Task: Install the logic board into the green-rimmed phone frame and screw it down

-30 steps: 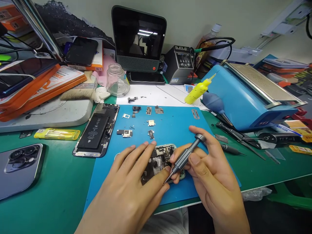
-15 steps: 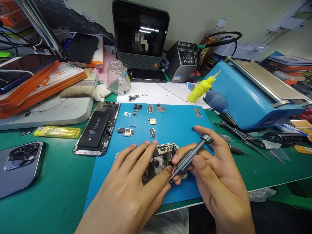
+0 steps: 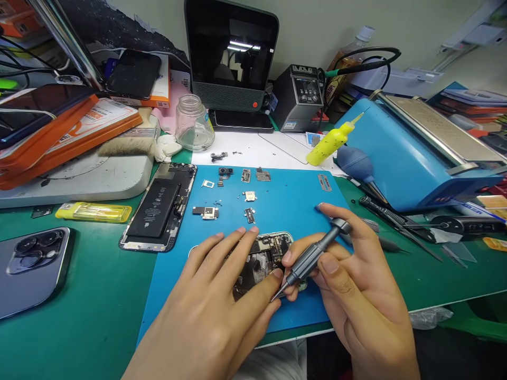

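An opened phone [image 3: 263,259] with its circuit board showing lies on the blue mat [image 3: 293,211]. My left hand [image 3: 214,295] is laid over it, fingers across its left part and thumb at the near side, holding it and hiding much of it. A grey precision screwdriver [image 3: 311,259] is in my right hand [image 3: 356,290], pinched between thumb and fingers with the index finger near its cap. It tilts down to the left, its tip beside my left thumb at the phone's near edge. What the tip touches is hidden. Small metal parts [image 3: 208,212] and a camera module [image 3: 225,172] lie beyond.
At left are a phone housing with a battery [image 3: 156,208], a yellow lighter [image 3: 94,211] and a purple phone [image 3: 34,272]. Behind stand a glass jar [image 3: 194,124] and a yellow bottle [image 3: 328,145]. Tweezers [image 3: 400,227] and a blue machine [image 3: 412,153] are at right.
The whole view has shifted slightly. Both hands, the screwdriver and the phone keep nearly the same positions relative to each other.
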`<state>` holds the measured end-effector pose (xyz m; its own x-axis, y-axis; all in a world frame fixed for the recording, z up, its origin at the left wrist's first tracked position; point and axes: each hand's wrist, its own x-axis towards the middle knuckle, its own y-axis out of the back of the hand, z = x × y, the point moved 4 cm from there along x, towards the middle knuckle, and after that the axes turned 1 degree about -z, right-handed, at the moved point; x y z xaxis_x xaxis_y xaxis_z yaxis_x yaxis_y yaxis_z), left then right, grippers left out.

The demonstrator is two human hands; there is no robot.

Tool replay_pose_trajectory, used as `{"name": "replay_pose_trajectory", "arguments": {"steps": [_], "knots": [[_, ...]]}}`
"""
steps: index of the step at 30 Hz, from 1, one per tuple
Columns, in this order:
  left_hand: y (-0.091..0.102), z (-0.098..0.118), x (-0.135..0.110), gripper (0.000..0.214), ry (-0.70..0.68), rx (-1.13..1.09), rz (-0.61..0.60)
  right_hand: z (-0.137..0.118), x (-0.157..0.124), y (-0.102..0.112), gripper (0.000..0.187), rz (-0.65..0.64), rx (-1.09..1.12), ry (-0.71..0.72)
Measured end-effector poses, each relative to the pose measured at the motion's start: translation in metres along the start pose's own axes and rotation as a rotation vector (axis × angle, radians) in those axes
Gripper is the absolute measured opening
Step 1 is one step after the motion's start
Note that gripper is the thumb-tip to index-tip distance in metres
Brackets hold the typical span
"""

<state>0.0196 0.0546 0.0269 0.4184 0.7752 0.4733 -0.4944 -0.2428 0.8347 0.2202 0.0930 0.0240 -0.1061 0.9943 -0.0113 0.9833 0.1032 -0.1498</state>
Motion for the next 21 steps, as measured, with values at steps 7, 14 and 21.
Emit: {"name": "replay_pose_trajectory", "arguments": {"steps": [7, 14, 21], "knots": [[0.000, 0.001, 0.003, 0.037, -0.006, -0.019, 0.001, -0.004, -0.002, -0.005, 0.040, 0.049, -0.010, -0.056], [0.003, 0.000, 0.005, 0.037, 0.015, -0.015, 0.021, -0.007, -0.012, -0.015, 0.049, 0.173, 0.077, -0.100], [0.001, 0.003, 0.004, 0.036, 0.017, -0.024, 0.002, -0.003, -0.007, -0.005, 0.043, 0.079, 0.056, -0.084]]}}
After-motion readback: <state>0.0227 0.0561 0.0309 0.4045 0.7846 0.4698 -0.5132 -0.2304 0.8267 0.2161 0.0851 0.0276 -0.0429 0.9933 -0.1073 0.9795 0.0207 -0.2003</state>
